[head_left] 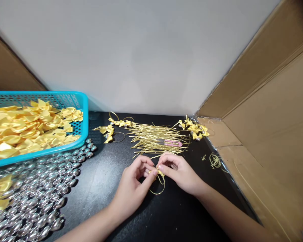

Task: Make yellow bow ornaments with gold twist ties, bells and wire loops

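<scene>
My left hand and my right hand meet at the middle of the black table. Between their fingertips is a small yellow ribbon bow, mostly covered by the fingers. A loop of gold cord hangs from it toward me. Both hands are closed in a pinch, thumbs against forefingers. Just beyond them lies a spread of cut gold cords, with a pair of pink-handled thread snips resting on top. Whether a bead is in the bow cannot be seen.
On the left, a turquoise basket holds yellow bows, with many silver beads in front. Bows with beads and cord loops lie at the back left and back right. Tangled cord sits near the right cardboard wall.
</scene>
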Demonstrator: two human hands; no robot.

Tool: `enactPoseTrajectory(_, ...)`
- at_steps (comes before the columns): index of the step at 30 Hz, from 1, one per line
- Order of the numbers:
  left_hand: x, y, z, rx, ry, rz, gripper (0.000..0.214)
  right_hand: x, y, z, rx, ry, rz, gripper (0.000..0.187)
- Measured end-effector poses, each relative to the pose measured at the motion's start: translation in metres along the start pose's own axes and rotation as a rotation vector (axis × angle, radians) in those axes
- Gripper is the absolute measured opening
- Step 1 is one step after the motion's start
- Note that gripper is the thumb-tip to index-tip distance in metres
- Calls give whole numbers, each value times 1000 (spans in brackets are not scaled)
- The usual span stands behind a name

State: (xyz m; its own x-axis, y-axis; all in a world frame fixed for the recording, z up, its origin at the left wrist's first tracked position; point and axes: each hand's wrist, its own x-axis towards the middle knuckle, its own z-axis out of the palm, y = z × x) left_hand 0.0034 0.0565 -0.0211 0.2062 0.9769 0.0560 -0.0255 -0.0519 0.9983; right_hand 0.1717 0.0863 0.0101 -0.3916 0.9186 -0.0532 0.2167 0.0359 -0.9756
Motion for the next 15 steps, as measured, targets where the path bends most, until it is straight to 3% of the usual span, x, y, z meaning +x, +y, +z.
enactPoseTrajectory(7, 0, -1, 0, -50, -1, -42, 12, -5, -8, 1, -273, 40, -149, 11)
enactPoseTrajectory(15, 1, 0, -1, -159, -25, -108, 13, -2, -5, -3, -221, 36, -107, 12)
